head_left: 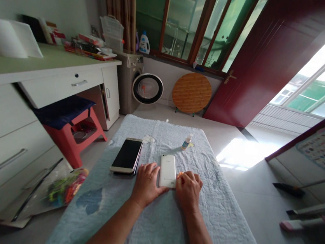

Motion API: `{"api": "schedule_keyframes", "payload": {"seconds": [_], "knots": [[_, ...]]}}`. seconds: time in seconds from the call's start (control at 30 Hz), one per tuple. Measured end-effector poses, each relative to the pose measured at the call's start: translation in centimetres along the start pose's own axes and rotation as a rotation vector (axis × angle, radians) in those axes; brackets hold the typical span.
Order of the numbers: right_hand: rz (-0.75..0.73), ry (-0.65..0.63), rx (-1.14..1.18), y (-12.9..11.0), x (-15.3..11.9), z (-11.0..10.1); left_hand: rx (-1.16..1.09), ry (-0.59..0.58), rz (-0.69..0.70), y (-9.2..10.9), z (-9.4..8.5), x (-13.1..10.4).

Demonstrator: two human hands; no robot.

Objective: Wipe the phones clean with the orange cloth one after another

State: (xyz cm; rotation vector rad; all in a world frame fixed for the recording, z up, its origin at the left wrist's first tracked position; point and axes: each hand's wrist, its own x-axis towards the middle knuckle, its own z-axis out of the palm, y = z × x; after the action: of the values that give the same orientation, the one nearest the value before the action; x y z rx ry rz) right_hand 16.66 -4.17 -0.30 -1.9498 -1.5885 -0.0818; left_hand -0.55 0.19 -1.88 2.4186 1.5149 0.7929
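A white smartphone [168,170] lies back side up on the cloth-covered table [157,223]. My left hand [147,185] steadies it, with the fingers at its left edge and the thumb along its bottom edge. At the phone's lower right edge my right hand [189,187] is closed, its fingers curled over a small orange thing [180,174], mostly hidden, perhaps a cloth. To the left, a gold-rimmed phone [127,155] with a dark screen rests on top of another dark device. A small spray bottle [186,142] stands beyond the white phone, to the right.
On the left is a white desk [68,74] with a red stool [76,128] under it. A plastic bag [51,191] of colourful things sits beside the table. Further back are a washing machine with its door [148,89] open, and a round wooden board [192,93] against the wall.
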Motion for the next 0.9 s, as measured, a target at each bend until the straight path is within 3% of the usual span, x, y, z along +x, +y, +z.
{"api": "schedule_keyframes", "payload": {"seconds": [0.23, 0.43, 0.63, 0.8, 0.9], "knots": [[-0.002, 0.089, -0.042, -0.3, 0.0, -0.9, -0.036, 0.009, -0.016, 0.3, -0.6, 0.2], [-0.044, -0.096, 0.086, 1.1, -0.1, -0.7, -0.12, 0.04, -0.071, 0.6, -0.8, 0.3], [0.007, 0.19, 0.09, 2.8, 0.6, -0.2, -0.279, -0.012, -0.149, 0.4, -0.5, 0.5], [0.064, 0.028, -0.054, 2.9, 0.9, -0.2, -0.392, -0.045, -0.246, 0.3, -0.7, 0.8], [0.117, 0.115, -0.124, 2.5, 0.9, -0.4, -0.519, -0.078, -0.334, 0.3, -0.9, 0.9]]}}
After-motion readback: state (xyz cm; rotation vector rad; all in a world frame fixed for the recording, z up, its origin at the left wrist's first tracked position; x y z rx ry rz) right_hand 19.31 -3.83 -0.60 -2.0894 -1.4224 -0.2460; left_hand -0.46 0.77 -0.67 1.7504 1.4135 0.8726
